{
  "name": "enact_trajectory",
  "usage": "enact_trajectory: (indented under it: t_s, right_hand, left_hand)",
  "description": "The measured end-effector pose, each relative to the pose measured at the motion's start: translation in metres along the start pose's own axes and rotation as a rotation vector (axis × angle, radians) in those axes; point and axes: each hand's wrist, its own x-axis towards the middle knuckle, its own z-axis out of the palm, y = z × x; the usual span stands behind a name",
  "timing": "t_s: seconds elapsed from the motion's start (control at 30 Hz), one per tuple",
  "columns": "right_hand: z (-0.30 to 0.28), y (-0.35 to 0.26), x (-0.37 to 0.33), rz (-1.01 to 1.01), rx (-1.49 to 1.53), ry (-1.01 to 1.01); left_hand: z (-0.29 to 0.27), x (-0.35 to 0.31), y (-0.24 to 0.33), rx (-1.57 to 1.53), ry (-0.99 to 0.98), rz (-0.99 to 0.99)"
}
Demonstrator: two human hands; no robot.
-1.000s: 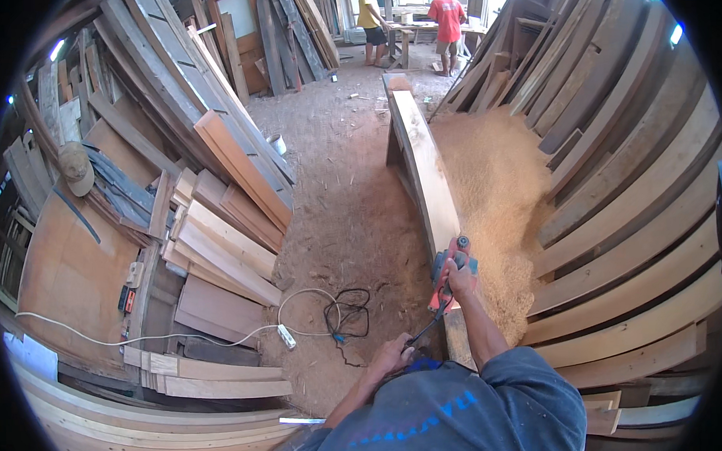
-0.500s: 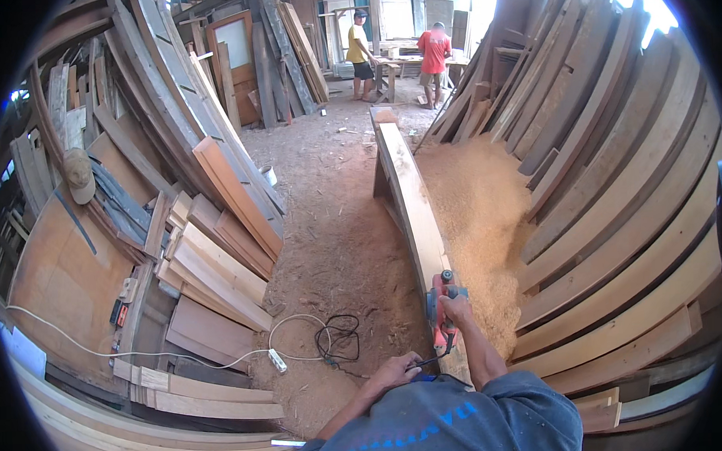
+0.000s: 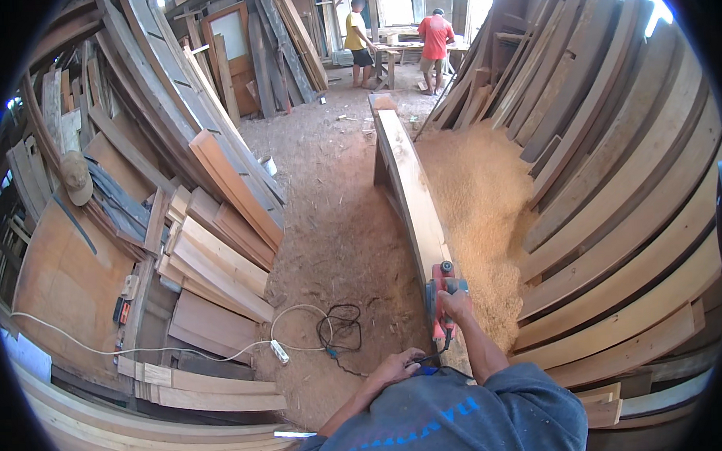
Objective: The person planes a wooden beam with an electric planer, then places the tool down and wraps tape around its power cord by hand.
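Observation:
A long pale plank (image 3: 409,176) runs away from me on a narrow wooden bench. On its near part sits a red and grey electric hand planer (image 3: 441,290). My right hand (image 3: 457,304) is wrapped round the planer's grip. A black power cord (image 3: 437,356) leaves the back of the planer and curves to my left hand (image 3: 400,367), which is closed on it close to my body, left of the plank. More of the cord's path is hidden by that hand and my shirt.
Wood shavings (image 3: 480,221) lie heaped right of the bench. Boards lean along the right (image 3: 623,208) and left (image 3: 219,246). A coiled black cable (image 3: 341,328) and white power strip (image 3: 279,352) lie on the floor at left. Two people stand at a far table (image 3: 390,48).
The view has tilted slightly, so the far end of the room sits higher. Both hands keep their grips, and the planer stays at nearly the same part of the plank.

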Motion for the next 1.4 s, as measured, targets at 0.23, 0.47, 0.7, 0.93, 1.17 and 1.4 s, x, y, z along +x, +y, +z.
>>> enact_trajectory:
  t_s: [0.23,0.47,0.7,0.93,1.17,1.4]
  right_hand:
    - [0.019,-0.014,0.020,-0.046,-0.162,-0.085]
    - [-0.019,-0.022,-0.011,-0.031,-0.112,0.083]
    - [-0.007,0.003,-0.005,-0.013,0.102,-0.023]
    - [0.030,0.015,0.036,-0.182,0.699,-0.049]
    - [0.015,-0.100,0.004,0.214,1.331,-0.117]
    - [0.004,-0.121,-0.042,0.375,1.490,-0.212]
  left_hand:
    - [-0.010,0.000,-0.009,0.092,0.095,0.139]
    - [0.009,0.023,-0.003,0.119,-0.013,0.185]
    - [-0.001,0.007,0.016,0.101,-0.006,-0.015]
    - [-0.013,0.022,-0.015,0.132,0.303,0.063]
    - [-0.134,0.004,0.051,0.078,0.840,0.119]
    - [-0.118,-0.013,0.070,-0.394,0.756,0.034]
